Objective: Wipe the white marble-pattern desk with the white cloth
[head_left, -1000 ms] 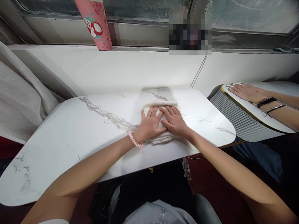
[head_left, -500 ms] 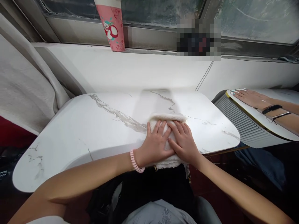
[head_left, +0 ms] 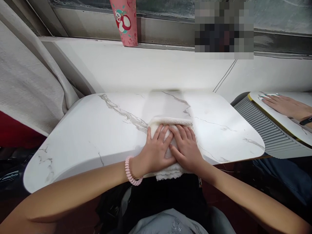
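A folded white towel (head_left: 172, 173) lies on the white marble-patterned table (head_left: 117, 136) near its front edge, and part of it hangs over that edge. My left hand (head_left: 158, 149), with a pink coil band (head_left: 131, 170) at the wrist, rests flat on the towel with its fingers spread. My right hand (head_left: 186, 148) lies flat beside it on the same towel, fingers stretched out. The two thumbs are close together over the cloth. Neither hand wraps around the towel.
Above the table, a pink paper cup (head_left: 125, 24) stands on the window ledge. A light curtain (head_left: 31, 74) hangs at the left. On the right, another person's hand (head_left: 287, 105) lies on a second table (head_left: 255, 97) with ribbed sides.
My hands and the towel have slid a little left across the table. The view has shifted slightly. The other person's hand has moved somewhat right on the second table.
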Demonstrator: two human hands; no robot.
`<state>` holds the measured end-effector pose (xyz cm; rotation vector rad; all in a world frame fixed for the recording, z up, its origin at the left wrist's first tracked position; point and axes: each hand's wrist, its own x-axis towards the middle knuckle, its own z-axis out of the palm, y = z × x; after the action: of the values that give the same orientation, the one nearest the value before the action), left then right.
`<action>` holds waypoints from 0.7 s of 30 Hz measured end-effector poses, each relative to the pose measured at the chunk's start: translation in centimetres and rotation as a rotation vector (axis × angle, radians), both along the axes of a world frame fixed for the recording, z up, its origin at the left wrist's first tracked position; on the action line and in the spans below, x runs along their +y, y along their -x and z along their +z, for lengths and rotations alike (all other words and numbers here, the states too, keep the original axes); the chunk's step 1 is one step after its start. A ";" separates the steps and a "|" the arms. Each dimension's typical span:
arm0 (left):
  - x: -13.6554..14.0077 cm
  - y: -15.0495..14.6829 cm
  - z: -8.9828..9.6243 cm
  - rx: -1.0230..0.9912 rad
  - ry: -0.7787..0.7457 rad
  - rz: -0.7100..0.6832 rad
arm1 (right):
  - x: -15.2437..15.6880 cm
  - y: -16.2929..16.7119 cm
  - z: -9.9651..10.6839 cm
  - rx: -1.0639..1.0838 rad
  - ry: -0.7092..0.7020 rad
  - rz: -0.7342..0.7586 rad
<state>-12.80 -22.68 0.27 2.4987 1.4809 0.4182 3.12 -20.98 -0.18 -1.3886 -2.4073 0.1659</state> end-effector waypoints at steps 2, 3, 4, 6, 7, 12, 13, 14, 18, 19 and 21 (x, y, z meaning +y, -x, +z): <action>0.6 0.5 -0.1 0.010 0.001 0.023 | 0.8 0.6 0.0 -0.001 -0.003 0.006; 1.0 0.8 -0.1 0.013 0.000 0.029 | 1.3 0.9 -0.1 0.000 -0.006 0.007; 1.6 1.2 -0.1 0.016 -0.002 0.030 | 1.9 1.3 -0.1 0.003 -0.009 0.008; 2.8 1.9 -0.1 0.023 -0.006 0.023 | 3.2 2.0 -0.2 0.012 -0.013 0.003; 3.6 2.4 -0.1 0.026 -0.006 0.017 | 3.9 2.4 -0.3 0.019 -0.014 -0.003; 8.1 4.5 0.1 0.040 0.000 -0.001 | 8.1 4.5 -0.5 0.057 -0.004 -0.041; 9.1 4.9 0.1 0.039 -0.004 -0.001 | 9.0 5.0 -0.5 0.062 -0.001 -0.048; 10.0 5.3 0.0 0.036 -0.010 0.000 | 9.9 5.4 -0.6 0.065 0.002 -0.056; 13.5 6.9 -0.3 0.014 -0.033 0.043 | 13.3 7.3 -0.6 0.089 0.007 -0.085; 14.3 7.3 -0.4 0.009 -0.033 0.055 | 14.1 7.7 -0.6 0.098 0.009 -0.086; 15.8 8.1 -0.5 0.003 -0.036 0.070 | 15.6 8.6 -0.6 0.116 0.017 -0.081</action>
<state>-20.86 -6.92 -0.25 2.4815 1.5797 0.4566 -5.47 -5.38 -0.76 -1.4397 -2.2567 0.2402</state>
